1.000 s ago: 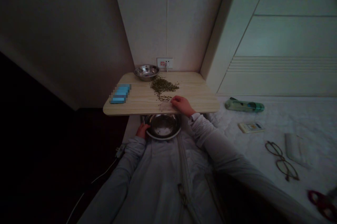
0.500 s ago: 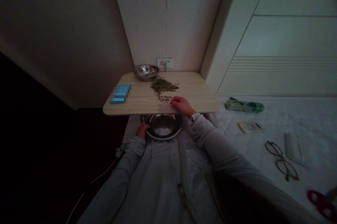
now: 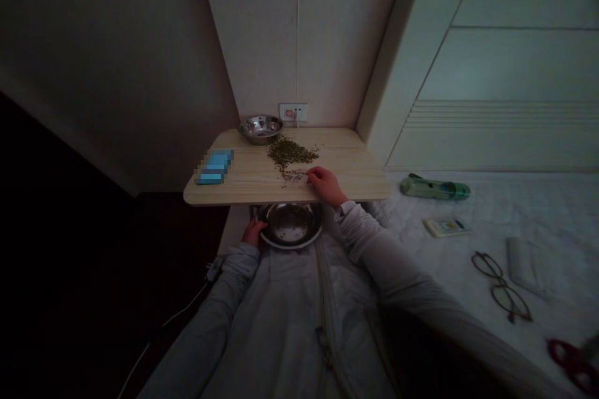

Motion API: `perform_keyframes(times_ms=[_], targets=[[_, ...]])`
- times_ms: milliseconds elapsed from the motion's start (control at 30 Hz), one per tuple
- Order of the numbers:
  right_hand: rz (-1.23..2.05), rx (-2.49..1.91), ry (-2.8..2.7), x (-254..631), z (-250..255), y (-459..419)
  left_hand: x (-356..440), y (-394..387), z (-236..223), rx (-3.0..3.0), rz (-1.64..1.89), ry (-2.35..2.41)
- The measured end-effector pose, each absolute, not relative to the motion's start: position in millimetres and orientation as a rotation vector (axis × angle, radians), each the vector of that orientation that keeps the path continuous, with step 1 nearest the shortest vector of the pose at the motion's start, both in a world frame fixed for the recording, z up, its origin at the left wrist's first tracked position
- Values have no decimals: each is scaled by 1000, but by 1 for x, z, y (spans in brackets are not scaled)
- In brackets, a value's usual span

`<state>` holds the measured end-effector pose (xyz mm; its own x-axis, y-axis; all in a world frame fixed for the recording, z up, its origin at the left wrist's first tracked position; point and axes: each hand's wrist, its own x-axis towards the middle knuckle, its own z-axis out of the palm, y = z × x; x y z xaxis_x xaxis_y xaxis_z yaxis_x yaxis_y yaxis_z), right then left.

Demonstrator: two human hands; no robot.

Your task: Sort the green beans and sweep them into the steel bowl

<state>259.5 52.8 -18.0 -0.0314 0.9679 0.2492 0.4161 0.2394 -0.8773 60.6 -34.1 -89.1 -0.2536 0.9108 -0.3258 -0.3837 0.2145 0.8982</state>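
Observation:
My right hand [image 3: 324, 185] is over the front of the small wooden table [image 3: 243, 190], its fingers pinched on a thin see-through plastic piece [image 3: 296, 175]. The plastic lies over the near edge of a spread of small dark green grains [image 3: 289, 153]. Below the table's front edge, my left hand [image 3: 254, 233] grips the left rim of a steel bowl [image 3: 291, 224] that rests at my lap. A few small dark specks show in the bowl. The exact shape of the plastic piece is hard to make out.
A second steel bowl [image 3: 261, 129] stands at the table's back left, near a wall socket [image 3: 293, 112]. A blurred-out blue phone-like thing [image 3: 215, 167] lies at left. On the bed are a green bottle [image 3: 435, 187], a pale phone [image 3: 446, 226], glasses [image 3: 500, 286] and red-handled scissors [image 3: 568, 358].
My right hand has moved slightly forward and right, and the plastic piece has shifted from the table's front edge onto the nearest grains. My left hand and the bowl have stayed put.

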Motion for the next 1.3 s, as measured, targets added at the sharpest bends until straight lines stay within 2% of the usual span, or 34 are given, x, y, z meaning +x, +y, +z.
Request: perform_keyframes(times_ms=[867,1300], targets=[[774,-1324,-1671,260,-21,55,64,-38,-76,583,1344,1282],[824,-1293,-1672,260,-19,52,60,-36,-85,595,1352,1305]])
